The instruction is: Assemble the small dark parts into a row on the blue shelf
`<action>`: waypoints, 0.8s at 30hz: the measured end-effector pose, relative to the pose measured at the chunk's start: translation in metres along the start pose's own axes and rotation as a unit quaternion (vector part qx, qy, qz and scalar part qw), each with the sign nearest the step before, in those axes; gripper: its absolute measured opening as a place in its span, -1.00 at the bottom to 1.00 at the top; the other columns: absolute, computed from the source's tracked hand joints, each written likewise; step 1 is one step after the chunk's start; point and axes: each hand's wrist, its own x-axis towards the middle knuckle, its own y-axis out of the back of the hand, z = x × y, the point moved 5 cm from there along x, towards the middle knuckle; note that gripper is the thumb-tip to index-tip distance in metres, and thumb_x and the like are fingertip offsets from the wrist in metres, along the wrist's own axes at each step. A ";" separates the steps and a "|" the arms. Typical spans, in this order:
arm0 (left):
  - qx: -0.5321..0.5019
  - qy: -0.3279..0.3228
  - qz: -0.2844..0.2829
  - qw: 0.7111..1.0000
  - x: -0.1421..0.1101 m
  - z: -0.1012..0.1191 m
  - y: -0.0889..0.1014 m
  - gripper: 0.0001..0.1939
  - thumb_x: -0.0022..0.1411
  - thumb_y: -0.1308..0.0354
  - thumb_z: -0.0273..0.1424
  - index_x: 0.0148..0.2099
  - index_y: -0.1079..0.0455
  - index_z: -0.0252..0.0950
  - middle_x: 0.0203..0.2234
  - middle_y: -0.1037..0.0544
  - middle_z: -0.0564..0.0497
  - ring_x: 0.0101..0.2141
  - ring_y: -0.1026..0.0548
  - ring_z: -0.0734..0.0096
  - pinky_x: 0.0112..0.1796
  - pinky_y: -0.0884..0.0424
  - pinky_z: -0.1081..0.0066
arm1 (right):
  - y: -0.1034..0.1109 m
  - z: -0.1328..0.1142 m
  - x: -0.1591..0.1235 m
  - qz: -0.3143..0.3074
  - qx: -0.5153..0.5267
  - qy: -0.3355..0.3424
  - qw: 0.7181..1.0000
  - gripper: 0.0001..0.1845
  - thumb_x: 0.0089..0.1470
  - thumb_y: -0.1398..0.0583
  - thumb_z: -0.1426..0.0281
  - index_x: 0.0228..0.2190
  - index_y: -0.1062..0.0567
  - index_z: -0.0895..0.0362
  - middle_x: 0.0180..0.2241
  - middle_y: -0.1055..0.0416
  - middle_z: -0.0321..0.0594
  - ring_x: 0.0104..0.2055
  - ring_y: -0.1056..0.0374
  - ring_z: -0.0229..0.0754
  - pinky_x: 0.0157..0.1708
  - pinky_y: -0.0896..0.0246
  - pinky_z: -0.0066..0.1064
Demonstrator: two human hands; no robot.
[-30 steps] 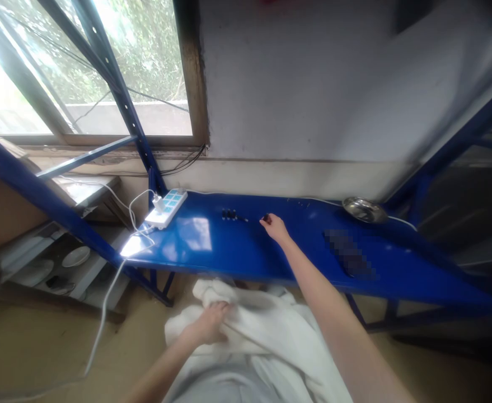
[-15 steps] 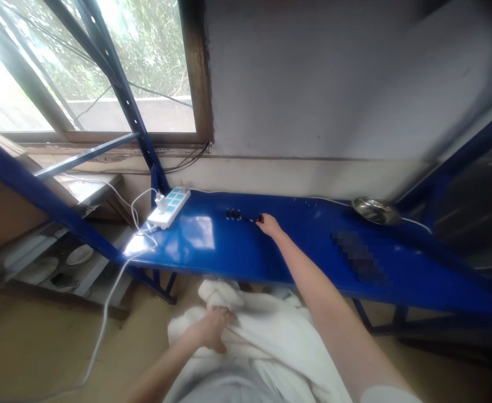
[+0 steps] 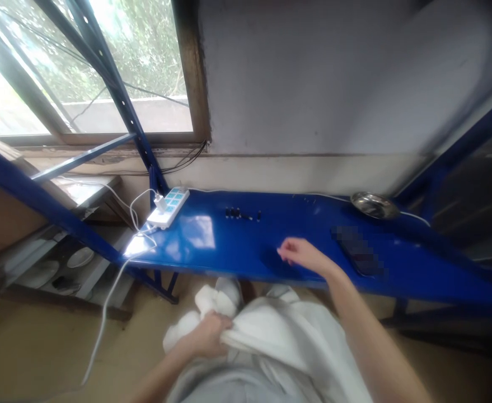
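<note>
While the right hand [image 3: 296, 253] hovers over the near part of the blue table [image 3: 237, 252], its fingers are loosely curled with thumb and fingertips drawn close; whether anything is tucked inside cannot be told. Taking that hand as the clock's centre, a short row of small dark pieces [image 3: 233, 212] lies at ten o'clock, with a thin dark stick [image 3: 246, 217] at its right end. One lone dark piece [image 3: 259, 216] sits between ten and eleven, apart from the row. Between seven and eight, the left hand [image 3: 212, 334] touches a white cloth [image 3: 287, 330], fingers bent over a fold, though how firmly they close cannot be told. At three o'clock lies a blurred dark object [image 3: 357, 249], at two a shiny metal dish [image 3: 374, 205], and just past twelve some tiny pale bits [image 3: 307, 200] near the table's far edge. A white power strip [image 3: 172, 207] with a plug [image 3: 159, 202] in it rests on the table, between nine and ten.
</note>
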 end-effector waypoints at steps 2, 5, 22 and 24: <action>-0.009 0.004 0.010 1.000 -0.014 0.002 0.007 -0.76 -0.11 -0.10 -0.36 -0.29 -0.31 -0.21 -0.30 -0.43 0.02 -0.25 -0.34 0.28 -0.20 -0.26 0.34 | -0.016 0.032 -0.053 -0.094 -0.015 -0.040 0.995 -0.63 -0.13 -0.19 0.20 -0.27 -0.45 0.14 -0.28 -0.46 -0.14 -0.27 -0.38 -0.11 -0.25 -0.26 -0.31; -0.028 -0.003 0.025 0.999 -0.034 0.007 0.017 -0.70 -0.06 -0.10 -0.28 -0.22 -0.32 -0.22 -0.26 -0.42 -0.01 -0.24 -0.34 0.25 -0.21 -0.27 0.33 | -0.043 0.092 -0.117 -0.123 -0.132 -0.157 0.971 -0.14 -0.51 -0.33 0.37 -0.02 -0.35 0.06 0.05 -0.27 -0.04 0.09 -0.17 0.15 -0.01 -0.14 -0.14; -0.051 0.051 0.160 0.985 -0.097 -0.024 0.055 -0.79 -0.15 0.03 -0.51 -0.35 -0.22 -0.25 -0.31 -0.39 -0.01 -0.25 -0.33 0.29 -0.21 -0.26 0.36 | -0.090 0.035 -0.185 -0.097 -0.088 -0.095 0.987 -0.54 -0.35 -0.04 0.52 -0.32 -0.51 0.06 -0.18 -0.45 -0.19 -0.06 -0.29 0.02 -0.15 -0.16 -0.35; -0.061 0.085 0.194 0.975 -0.110 -0.044 0.059 -0.82 -0.14 0.07 -0.52 -0.38 -0.17 -0.25 -0.36 -0.37 0.01 -0.29 -0.32 0.32 -0.24 -0.27 0.38 | -0.095 0.009 -0.186 -0.120 -0.063 -0.078 0.988 -0.57 -0.31 -0.06 0.49 -0.32 -0.51 0.04 -0.18 -0.45 -0.22 -0.09 -0.29 -0.01 -0.18 -0.16 -0.37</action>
